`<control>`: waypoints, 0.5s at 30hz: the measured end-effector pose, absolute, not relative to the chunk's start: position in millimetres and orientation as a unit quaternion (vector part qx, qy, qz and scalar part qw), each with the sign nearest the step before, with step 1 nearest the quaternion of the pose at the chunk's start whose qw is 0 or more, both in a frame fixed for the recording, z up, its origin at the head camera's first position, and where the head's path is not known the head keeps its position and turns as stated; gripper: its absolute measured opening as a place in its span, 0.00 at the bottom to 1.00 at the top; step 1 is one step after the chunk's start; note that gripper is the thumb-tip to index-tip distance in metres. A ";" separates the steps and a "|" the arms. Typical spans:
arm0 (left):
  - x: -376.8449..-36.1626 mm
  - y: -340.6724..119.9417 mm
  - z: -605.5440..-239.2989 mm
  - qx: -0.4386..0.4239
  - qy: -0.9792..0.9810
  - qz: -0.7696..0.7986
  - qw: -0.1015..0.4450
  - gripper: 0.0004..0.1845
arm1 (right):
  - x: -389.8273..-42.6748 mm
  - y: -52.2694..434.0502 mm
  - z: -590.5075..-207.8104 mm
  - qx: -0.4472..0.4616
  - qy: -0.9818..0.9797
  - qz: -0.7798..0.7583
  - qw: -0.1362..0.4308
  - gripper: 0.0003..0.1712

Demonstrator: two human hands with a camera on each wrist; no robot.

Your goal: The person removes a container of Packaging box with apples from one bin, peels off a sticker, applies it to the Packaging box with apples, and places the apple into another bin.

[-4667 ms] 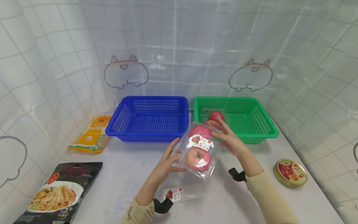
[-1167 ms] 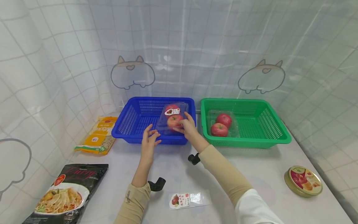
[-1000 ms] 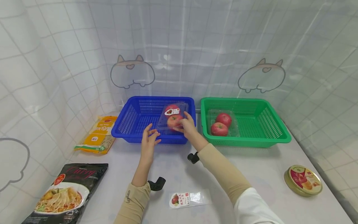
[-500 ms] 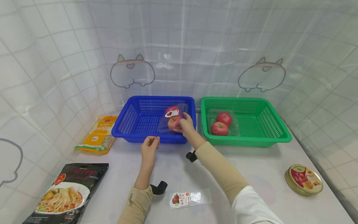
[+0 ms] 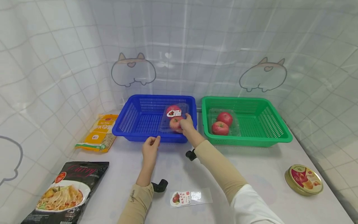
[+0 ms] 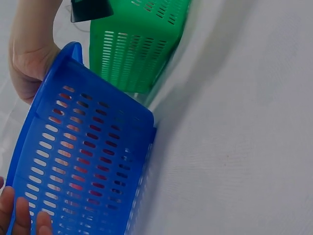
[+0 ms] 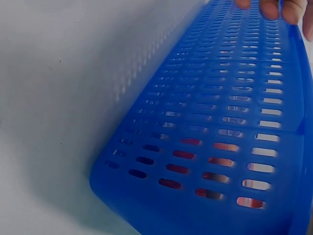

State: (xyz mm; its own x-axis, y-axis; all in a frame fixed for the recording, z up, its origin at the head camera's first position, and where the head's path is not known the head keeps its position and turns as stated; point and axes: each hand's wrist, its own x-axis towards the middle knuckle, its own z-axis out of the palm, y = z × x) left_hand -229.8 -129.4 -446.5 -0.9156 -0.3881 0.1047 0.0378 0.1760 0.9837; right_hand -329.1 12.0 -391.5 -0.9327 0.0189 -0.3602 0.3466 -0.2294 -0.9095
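One "Curry" pouch, writing otherwise unreadable

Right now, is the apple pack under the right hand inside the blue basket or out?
Inside: the apple pack sits within the blue basket walls, right hand on it.

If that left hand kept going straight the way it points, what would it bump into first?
Most likely the near wall of the blue basket. The left hand points away from the person, just short of it; depth is hard to judge.
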 end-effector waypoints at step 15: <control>-231.2 -133.5 -439.3 0.096 -0.720 -0.673 0.137 0.10 | -366.2 4.1 -426.9 0.181 0.661 -0.720 0.105 0.45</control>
State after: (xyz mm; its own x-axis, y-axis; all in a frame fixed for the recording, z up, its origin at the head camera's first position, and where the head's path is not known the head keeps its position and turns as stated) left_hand -231.2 -133.5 -439.3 -0.9442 -0.3223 0.0680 0.0462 0.0749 0.9961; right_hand -366.2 4.1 -426.9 -0.9121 0.0886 -0.4002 0.3912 -0.1038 -0.9144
